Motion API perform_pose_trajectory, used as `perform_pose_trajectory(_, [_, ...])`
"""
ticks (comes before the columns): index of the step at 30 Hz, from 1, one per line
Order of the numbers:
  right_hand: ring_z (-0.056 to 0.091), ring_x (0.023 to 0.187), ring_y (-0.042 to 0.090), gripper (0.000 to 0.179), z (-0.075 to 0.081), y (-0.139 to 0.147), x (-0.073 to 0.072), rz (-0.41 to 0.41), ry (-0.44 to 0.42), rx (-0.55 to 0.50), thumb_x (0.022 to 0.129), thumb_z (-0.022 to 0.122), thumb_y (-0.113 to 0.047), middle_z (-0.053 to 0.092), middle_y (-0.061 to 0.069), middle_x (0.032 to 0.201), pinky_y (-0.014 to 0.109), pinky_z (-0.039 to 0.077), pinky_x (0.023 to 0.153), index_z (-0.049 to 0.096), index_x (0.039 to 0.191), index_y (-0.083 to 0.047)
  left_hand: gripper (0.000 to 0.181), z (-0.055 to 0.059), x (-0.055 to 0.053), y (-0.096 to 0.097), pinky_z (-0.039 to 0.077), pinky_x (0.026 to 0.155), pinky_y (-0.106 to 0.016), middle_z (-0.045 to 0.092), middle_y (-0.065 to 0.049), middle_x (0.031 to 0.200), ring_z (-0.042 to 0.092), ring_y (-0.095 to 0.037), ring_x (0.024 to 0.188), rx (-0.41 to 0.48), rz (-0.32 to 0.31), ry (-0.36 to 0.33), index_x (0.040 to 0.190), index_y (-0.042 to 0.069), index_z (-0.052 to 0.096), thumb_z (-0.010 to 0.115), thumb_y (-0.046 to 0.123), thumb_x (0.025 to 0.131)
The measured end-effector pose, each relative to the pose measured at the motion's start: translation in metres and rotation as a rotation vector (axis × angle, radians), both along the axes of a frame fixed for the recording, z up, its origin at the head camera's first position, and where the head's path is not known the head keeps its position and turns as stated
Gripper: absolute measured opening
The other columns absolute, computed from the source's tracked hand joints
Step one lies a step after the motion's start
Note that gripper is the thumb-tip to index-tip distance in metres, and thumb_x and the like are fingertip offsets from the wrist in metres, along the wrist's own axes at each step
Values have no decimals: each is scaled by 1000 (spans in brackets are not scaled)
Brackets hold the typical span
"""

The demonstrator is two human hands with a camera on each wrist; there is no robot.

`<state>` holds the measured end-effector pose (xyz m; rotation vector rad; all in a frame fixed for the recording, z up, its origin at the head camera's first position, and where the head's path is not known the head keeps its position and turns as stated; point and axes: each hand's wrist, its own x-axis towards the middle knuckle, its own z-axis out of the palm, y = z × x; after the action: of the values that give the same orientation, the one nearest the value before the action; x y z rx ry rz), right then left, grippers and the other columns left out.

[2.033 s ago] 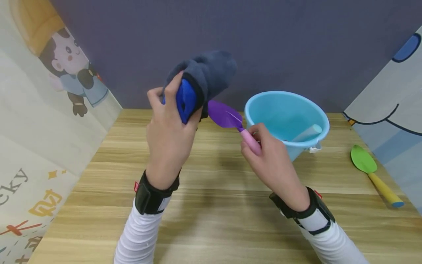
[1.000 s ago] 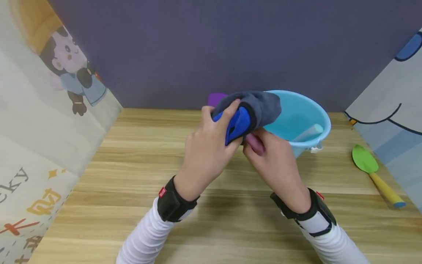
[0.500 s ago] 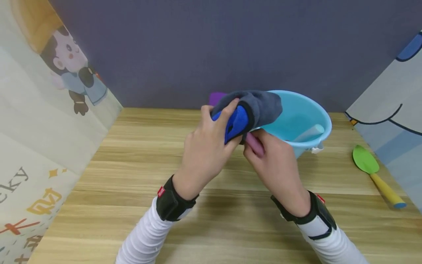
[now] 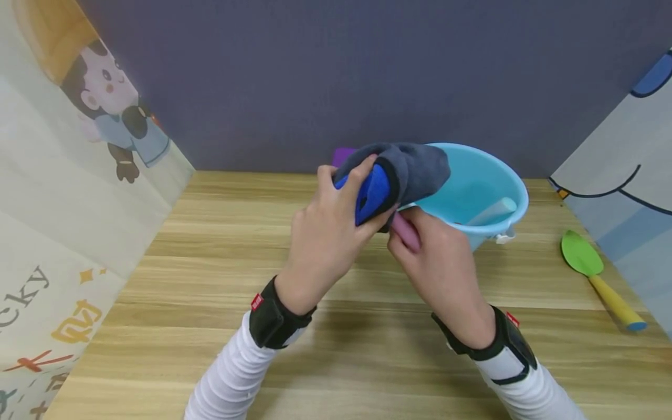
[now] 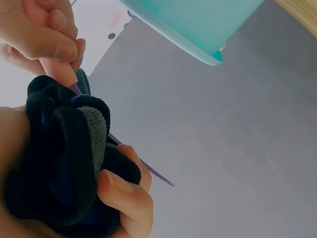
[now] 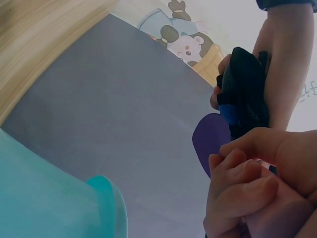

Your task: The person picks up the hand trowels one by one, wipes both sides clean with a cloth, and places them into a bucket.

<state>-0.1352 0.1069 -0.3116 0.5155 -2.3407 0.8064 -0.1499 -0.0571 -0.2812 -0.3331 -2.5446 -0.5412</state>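
Note:
My left hand (image 4: 328, 242) grips a bunched grey-blue cloth (image 4: 422, 172) with a bright blue side and black edging. That cloth is wrapped against a small toy shovel, whose pink handle (image 4: 406, 231) my right hand (image 4: 445, 256) holds. Past the cloth, the shovel's purple blade (image 6: 210, 139) shows in the right wrist view, and its edge appears thin in the left wrist view. Part of the blade is hidden by the cloth. Both hands are close together above the table, just left of a light blue bucket (image 4: 475, 163).
Inside the bucket leans a pale blue stick-like handle (image 4: 493, 211). On the right of the wooden table (image 4: 210, 280) lies a green toy shovel (image 4: 583, 254) with a yellow handle. A dark panel (image 4: 315, 70) stands behind, with printed walls (image 4: 42, 192) at the sides.
My left hand has brought the cloth rightward and down onto the purple blade, covering much of it. Over the last second both hands have barely shifted.

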Motion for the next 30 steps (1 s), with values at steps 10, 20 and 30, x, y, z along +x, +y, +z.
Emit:
perform_pose_trajectory(10, [56,72,24,8,1,-2,4,6,-25,2,93,67,-7,60,7,80,36,45,68,62,99,-5,66,4,1,-3,56,53,-45,50,-16,124,68,-26,78,47,1,-27,151,41,37,61,62,94])
perform_pose_trajectory(20, [56,72,21,8,0,-1,3,33,-5,0,93,68,-7,61,6,80,35,46,68,63,99,-5,64,6,-1,-7,56,54,-43,50,-16,125,68,-26,80,83,-21,-50,150,38,39,60,62,95])
perform_pose_trajectory(30, [56,70,20,7,-1,-1,2,38,-11,14,92,70,-9,62,5,78,34,46,67,64,95,-6,64,8,-5,-13,56,55,-43,50,-18,131,68,-29,79,108,-10,-61,148,31,42,59,62,95])
